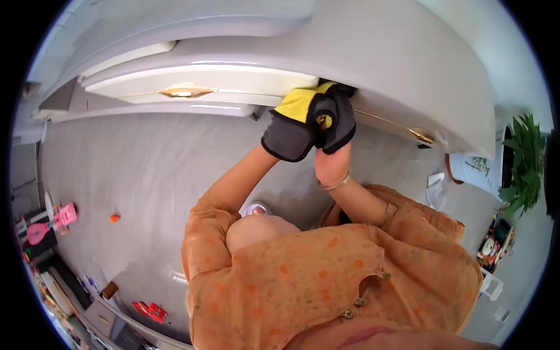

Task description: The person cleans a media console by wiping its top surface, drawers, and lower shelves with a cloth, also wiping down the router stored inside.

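Note:
My left hand wears a grey and yellow work glove with black trim. A dark grey glove of the same kind covers my right hand, and my bare right wrist carries a bangle. Both hands press together in front of a cabinet's white drawer front. The right fingers curl around the fingertip end of the left glove, with a bit of yellow showing in the loop they make. Hidden behind the right glove are the fingers of my left hand.
Gold handles run along the cabinet. A potted plant stands at the right. On the grey floor lie a small orange object, a red toy and a pink toy. Shelves line the lower left.

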